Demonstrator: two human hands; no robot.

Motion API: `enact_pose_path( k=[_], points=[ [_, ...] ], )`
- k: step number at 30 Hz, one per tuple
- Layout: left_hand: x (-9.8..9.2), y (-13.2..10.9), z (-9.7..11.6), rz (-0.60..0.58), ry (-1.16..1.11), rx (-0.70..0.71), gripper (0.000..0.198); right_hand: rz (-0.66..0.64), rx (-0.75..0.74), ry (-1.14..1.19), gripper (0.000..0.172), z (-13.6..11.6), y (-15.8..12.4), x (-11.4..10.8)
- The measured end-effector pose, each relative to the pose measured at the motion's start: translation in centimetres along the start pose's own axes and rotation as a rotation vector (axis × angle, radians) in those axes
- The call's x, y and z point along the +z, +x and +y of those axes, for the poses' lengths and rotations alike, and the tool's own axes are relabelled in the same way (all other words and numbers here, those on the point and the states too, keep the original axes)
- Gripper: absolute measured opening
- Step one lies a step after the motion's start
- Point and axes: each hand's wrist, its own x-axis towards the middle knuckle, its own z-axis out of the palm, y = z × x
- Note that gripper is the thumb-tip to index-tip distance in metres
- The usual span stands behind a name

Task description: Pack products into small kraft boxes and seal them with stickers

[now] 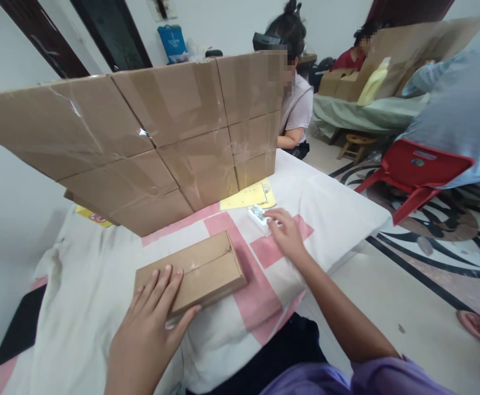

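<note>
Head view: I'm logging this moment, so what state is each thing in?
Cardboard box: closed, lying flat on the cloth.
Left hand: open, palm down on the box.
Right hand: fingertips on the small white item, grip unclear.
Cardboard screen: upright, taped together.
Yellow sheet: flat, at the screen's foot.
</note>
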Motion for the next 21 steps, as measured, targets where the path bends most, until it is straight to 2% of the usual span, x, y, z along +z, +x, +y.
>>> enact_pose_path(
  k=[2,5,7,9,12,16,21],
  points=[
    [-0.2,0.5,0.3,0.008,0.014,-0.003,0.075,-0.076,0.342,-0.068,0.027,1.7,2.6,-1.7],
    [-0.3,1.0,0.8,0.013,0.049,-0.012,0.074,-0.287,0.555,-0.050,0.047,3.1,6.0,-3.0],
    [-0.3,1.0,1.0,0.012,0.060,-0.029,0.072,-0.419,0.619,-0.024,0.053,3.2,7.4,-3.1],
    [-0.2,0.9,1.2,0.003,0.060,-0.045,0.071,-0.519,0.678,-0.027,0.045,3.0,8.4,-2.7],
    [-0.2,0.7,1.3,-0.011,0.042,-0.074,0.070,-0.590,0.742,-0.063,0.029,2.6,9.2,-1.8],
    [-0.2,0.8,1.3,-0.003,0.033,-0.085,0.070,-0.605,0.792,-0.050,0.029,2.1,9.4,-0.9],
    [-0.3,0.8,1.3,-0.006,0.023,-0.082,0.071,-0.521,0.752,0.090,0.020,1.7,8.5,-0.8]
  ],
)
